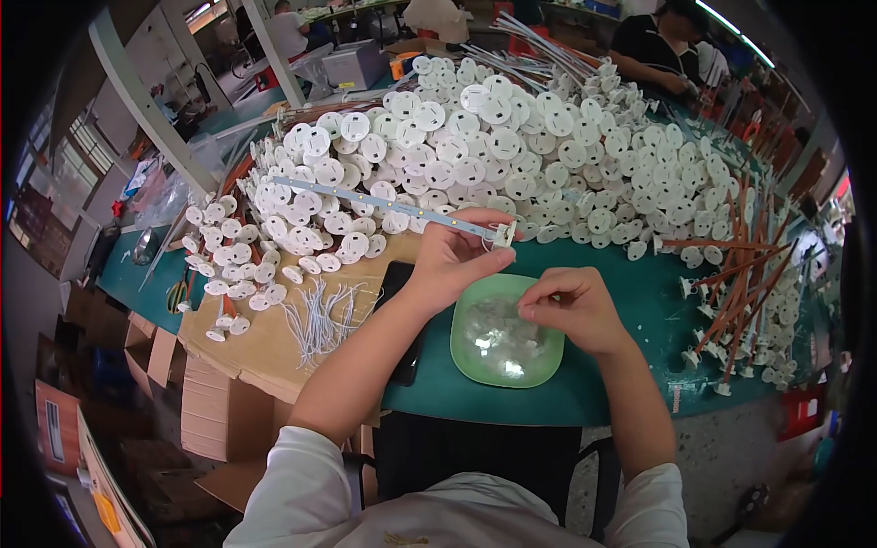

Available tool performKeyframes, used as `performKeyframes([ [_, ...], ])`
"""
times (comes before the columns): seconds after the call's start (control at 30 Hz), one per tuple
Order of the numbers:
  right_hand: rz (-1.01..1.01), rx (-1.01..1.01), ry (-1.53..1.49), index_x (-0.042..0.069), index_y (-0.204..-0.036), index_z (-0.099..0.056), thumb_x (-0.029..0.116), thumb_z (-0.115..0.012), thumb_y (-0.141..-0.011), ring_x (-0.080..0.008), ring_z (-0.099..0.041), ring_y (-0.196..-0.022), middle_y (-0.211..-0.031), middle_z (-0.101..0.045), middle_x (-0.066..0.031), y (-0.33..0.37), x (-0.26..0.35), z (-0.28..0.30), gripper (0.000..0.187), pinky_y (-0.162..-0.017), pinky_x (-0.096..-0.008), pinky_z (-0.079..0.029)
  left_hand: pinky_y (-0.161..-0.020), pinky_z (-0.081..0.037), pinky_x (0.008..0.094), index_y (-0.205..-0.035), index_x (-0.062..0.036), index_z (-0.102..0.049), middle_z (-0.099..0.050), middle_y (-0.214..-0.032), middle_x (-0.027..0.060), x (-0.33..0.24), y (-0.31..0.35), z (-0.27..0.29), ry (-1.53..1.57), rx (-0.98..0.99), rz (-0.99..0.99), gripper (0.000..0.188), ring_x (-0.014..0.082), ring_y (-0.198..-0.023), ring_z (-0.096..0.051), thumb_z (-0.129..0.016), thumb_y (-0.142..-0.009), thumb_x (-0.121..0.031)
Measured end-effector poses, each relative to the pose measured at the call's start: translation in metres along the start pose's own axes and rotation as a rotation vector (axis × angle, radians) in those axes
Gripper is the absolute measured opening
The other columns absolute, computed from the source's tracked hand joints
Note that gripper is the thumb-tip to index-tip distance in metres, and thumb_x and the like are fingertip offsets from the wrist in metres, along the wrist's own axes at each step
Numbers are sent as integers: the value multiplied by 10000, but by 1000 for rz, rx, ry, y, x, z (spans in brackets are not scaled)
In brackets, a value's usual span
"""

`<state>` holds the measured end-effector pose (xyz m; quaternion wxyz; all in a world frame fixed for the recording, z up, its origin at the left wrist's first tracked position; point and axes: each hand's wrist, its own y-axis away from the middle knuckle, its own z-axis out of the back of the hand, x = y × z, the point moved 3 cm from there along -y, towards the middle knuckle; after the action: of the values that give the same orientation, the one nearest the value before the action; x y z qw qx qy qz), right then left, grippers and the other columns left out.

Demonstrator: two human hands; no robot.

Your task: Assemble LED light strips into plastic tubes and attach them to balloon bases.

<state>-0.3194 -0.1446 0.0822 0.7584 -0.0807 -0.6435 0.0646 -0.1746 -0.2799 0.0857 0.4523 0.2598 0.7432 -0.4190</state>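
My left hand is closed around one end of a narrow LED strip, whose other end points up and left over a heap of white round caps. At the held end, by my thumb, sits a small white cap with thin wire beside it. Over the right part of a green bowl is my right hand, thumb and fingertips pinched together; whatever is between them is too small to make out. Small clear, shiny pieces lie in the bowl.
A black phone lies left of the bowl, beside a bunch of white wires on cardboard. Brown strips with caps are piled at the right. Scissors lie at the left edge. A person sits across the table.
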Motion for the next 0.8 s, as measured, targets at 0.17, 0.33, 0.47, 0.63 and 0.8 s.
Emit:
performKeyframes([
  [0.17, -31, -219, -169, -21, -906, -649, -22, -657, -858, -119, -647, -722, -848, -680, -61, 1, 15, -4, 49, -607, -222, -479, -829, -518, 321, -1274, -18, -534, -628, -1195, 190, 5, 2, -3, 146, 24, 87, 504, 214, -946, -655, -724, -808, -42],
  [0.33, 174, -367, -200, -27, -1001, -605, -20, -580, -920, -147, -675, -786, -886, -676, -100, 2, 22, -7, 84, -649, -235, -503, -867, -499, 336, -1294, -13, -515, -590, -1275, 167, 1, 6, -12, 291, 89, 49, 577, 223, -1040, -614, -755, -769, -29],
  [0.47, 332, -381, -262, -35, -973, -633, -72, -619, -869, -158, -667, -822, -916, -676, -123, 6, 22, -9, 111, -698, -252, -517, -888, -485, 336, -1293, -20, -519, -579, -1289, 153, 2, 9, -20, 250, 98, 107, 603, 221, -1053, -604, -778, -748, -29],
  [0.63, 474, -358, -101, -26, -899, -698, -142, -684, -756, -166, -644, -864, -930, -682, -119, 11, 29, -11, 185, -739, -273, -517, -912, -466, 328, -1289, -31, -528, -586, -1199, 125, 15, 15, -21, 255, 137, 62, 628, 196, -1069, -577, -806, -726, -45],
  [0.8, 482, -403, -18, -40, -924, -685, -145, -676, -764, -176, -654, -852, -925, -692, -122, 15, 25, -13, 191, -743, -285, -521, -888, -484, 299, -1275, -22, -530, -597, -1165, 99, 13, 16, -31, 345, 110, 89, 615, 165, -1040, -591, -807, -726, -39],
])
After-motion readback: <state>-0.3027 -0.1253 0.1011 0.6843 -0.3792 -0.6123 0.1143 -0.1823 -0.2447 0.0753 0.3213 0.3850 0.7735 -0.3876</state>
